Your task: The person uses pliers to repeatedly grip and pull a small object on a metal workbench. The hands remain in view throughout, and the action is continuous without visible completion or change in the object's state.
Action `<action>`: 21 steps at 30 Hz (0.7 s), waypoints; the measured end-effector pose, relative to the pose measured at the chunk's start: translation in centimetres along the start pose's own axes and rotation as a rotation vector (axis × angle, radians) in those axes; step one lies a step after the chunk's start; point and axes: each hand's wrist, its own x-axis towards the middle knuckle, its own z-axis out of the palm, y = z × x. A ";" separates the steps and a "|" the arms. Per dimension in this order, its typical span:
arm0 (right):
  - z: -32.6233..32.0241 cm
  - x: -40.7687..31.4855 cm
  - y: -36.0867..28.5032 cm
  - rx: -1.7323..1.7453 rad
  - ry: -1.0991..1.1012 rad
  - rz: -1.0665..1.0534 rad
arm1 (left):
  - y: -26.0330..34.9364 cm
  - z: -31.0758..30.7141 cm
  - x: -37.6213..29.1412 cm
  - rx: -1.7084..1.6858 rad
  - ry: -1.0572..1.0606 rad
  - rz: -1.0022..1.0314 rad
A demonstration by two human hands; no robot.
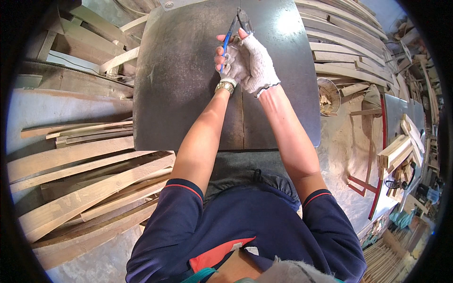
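Both hands wear white knit gloves with bare fingertips and meet over a dark metal machine table [177, 88]. My left hand [230, 58], with a metal watch at its wrist, has its fingers curled around a blue handle of a pair of pliers [242, 17]. The jaws point away from me, near the table's far edge. My right hand [256, 60] lies against the left one, its thumb up beside the other handle; its fingers are mostly hidden, so its grip is unclear. A narrow slot [243, 120] runs through the table towards me.
Long wooden boards [88, 184] are stacked at the left, below a long toothed blade [70, 78]. More wooden strips [347, 49] lie at the right, near a round bin [338, 99] of offcuts. Farther right, a red-edged table [393, 106] bears wood pieces [394, 150].
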 end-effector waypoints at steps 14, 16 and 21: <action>-0.1 0.0 0.0 0.035 -0.014 0.008 | 0.4 0.0 -0.2 -0.014 0.004 0.019; -0.1 0.1 -0.1 0.067 -0.017 0.029 | 0.5 0.1 -0.2 -0.014 0.004 0.018; 0.1 -0.1 -0.1 0.035 0.022 0.029 | 0.6 0.0 -0.3 -0.012 0.006 0.021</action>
